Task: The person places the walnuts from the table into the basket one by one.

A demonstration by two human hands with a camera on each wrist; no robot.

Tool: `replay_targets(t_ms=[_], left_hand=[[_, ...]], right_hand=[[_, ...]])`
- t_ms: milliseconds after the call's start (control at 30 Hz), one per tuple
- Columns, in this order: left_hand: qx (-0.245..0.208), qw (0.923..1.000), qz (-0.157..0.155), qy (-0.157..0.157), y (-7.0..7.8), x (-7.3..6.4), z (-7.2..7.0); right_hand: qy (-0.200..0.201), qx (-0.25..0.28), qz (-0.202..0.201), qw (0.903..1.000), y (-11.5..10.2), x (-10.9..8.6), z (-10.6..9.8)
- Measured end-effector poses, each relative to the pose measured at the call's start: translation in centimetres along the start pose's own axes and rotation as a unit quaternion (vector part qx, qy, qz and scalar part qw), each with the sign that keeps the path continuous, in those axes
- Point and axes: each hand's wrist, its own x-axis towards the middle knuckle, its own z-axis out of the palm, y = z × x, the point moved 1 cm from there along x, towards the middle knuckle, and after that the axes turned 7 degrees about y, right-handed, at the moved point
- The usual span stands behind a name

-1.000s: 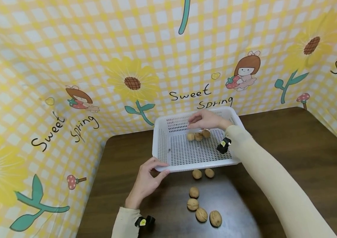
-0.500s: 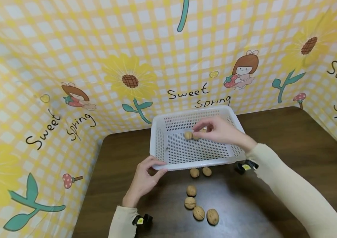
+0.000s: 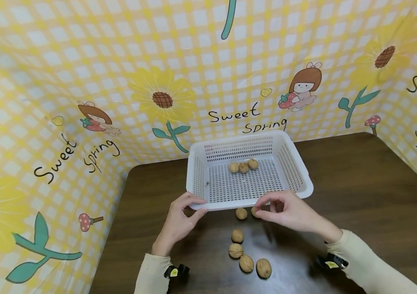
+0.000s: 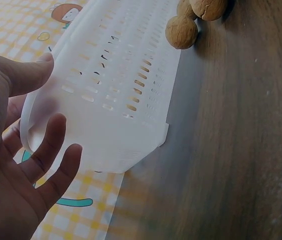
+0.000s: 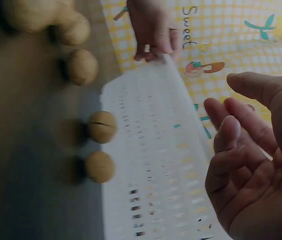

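My left hand point(image 3: 179, 222) holds the near left corner of a white perforated plastic basket point(image 3: 230, 205), thumb and fingers pinching the rim. Three walnuts point(image 3: 243, 167) lie together on the basket floor. My right hand point(image 3: 293, 212) hovers just in front of the basket's near side, fingers loosely bent and holding nothing, as the right wrist view also shows. Beneath its fingertips, partly hidden in the head view, is a walnut point(image 5: 100, 166) on the table. Another walnut point(image 3: 241, 213) sits just left of it.
Several more walnuts point(image 3: 246, 263) lie on the dark wooden table point(image 3: 157, 179) nearer to me. A yellow checked cloth point(image 3: 208, 81) with printed flowers hangs behind and at both sides of the table.
My right hand has come back from inside the basket towards me, to the walnuts by its near edge. The three walnuts inside are now uncovered. My left hand keeps its hold on the rim.
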Motion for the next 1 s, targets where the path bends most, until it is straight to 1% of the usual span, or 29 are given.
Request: replay_targets(t_ms=[100, 200, 333, 467, 567, 633, 767, 1000], left_hand=[[-0.004, 1.0000, 0.002, 0.003, -0.1, 0.0, 0.0], [-0.005, 1.0000, 0.003, 0.003, -0.2, 0.0, 0.1], [-0.005, 1.0000, 0.002, 0.002, -0.2, 0.0, 0.2], [-0.005, 1.0000, 0.007, 0.003, -0.2, 0.0, 0.2], [-0.002, 1.0000, 0.005, 0.001, -0.1, 0.0, 0.1], [-0.002, 1.0000, 0.001, 0.000, -0.1, 0.0, 0.0], [-0.004, 1.0000, -0.006, -0.004, -0.1, 0.1, 0.0], [-0.003, 0.9999, -0.013, -0.006, -0.1, 0.1, 0.0]], right_hand=[[-0.017, 0.009, -0.011, 0.9997, 0.8, -1.0, 0.8], [-0.060, 0.021, -0.003, 0.9980, 1.5, -2.2, 1.6], [-0.121, 0.052, 0.020, 0.9910, 2.6, -3.7, 2.4], [-0.154, 0.077, 0.031, 0.9846, 3.7, -5.0, 3.1], [-0.177, 0.091, 0.029, 0.9797, 4.3, -5.7, 3.6], [-0.189, 0.098, 0.024, 0.9768, 4.6, -6.0, 3.9], [-0.201, 0.107, 0.019, 0.9737, 4.7, -6.3, 4.2], [-0.217, 0.105, 0.039, 0.9698, 4.6, -6.5, 4.3]])
